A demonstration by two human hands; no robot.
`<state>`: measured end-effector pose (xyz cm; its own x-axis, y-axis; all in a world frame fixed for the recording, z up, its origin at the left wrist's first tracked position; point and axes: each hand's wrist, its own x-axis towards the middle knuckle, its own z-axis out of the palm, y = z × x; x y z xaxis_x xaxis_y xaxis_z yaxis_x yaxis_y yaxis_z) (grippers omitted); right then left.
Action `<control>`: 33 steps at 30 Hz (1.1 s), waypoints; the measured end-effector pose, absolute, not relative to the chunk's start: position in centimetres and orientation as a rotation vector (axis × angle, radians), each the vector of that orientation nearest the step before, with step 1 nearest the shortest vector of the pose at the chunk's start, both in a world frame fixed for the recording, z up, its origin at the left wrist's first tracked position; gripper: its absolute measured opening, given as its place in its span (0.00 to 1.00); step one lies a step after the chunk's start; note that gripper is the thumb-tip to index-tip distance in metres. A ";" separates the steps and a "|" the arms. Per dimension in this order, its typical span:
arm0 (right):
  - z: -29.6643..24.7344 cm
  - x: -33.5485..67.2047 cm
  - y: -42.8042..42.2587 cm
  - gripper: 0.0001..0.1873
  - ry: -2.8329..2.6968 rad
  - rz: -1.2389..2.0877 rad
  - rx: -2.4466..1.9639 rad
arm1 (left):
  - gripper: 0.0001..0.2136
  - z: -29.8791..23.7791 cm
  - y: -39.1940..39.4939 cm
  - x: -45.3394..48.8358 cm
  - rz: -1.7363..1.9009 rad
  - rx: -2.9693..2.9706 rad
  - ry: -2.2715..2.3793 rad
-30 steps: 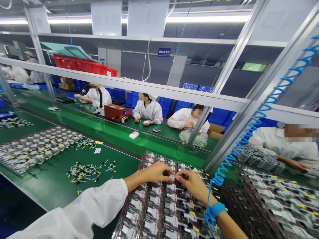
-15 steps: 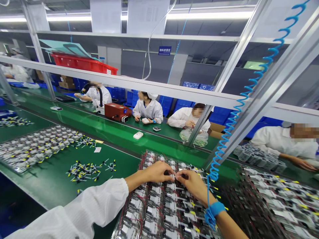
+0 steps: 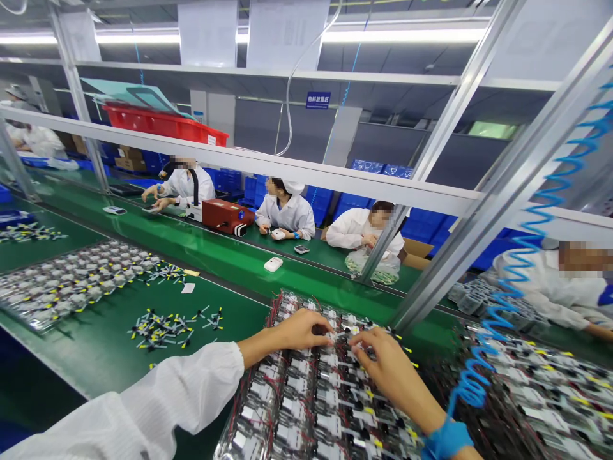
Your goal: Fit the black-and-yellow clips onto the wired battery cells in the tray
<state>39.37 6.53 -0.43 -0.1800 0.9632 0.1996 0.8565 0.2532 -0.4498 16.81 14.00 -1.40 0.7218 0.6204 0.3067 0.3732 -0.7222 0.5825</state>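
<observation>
My left hand (image 3: 306, 330) is over the clear plastic tray (image 3: 253, 399), its thumb and fingertips pinched together at a small part in one of the cells. What lies between those fingertips is too small to make out. To the right, my right hand (image 3: 385, 358) hovers low above the same tray with its fingers bent and slightly apart, and I see nothing in them. A blue wrist strap (image 3: 447, 441) with a coiled blue cord (image 3: 507, 300) is on my right wrist. Rows of small white assemblies (image 3: 292, 407) with red wires and yellow-tipped pieces fill the tray.
Loose grey pieces with yellow tips (image 3: 160, 329) lie on the green table (image 3: 110, 364) at left. More filled trays stand far left (image 3: 71, 281) and right (image 3: 550, 396). Beyond, a white device (image 3: 272, 264) sits on the green conveyor belt (image 3: 205, 246). Several co-workers in white sit opposite.
My right hand has drawn back to the right, away from my left fingertips, and its fingers have parted. The coiled cord has swung right. My left hand has barely moved.
</observation>
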 end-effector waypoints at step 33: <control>0.1 38.4 7.0 0.16 -2.323 0.525 -1.547 | 0.06 -0.8 13.7 17.1 0.481 2.653 0.645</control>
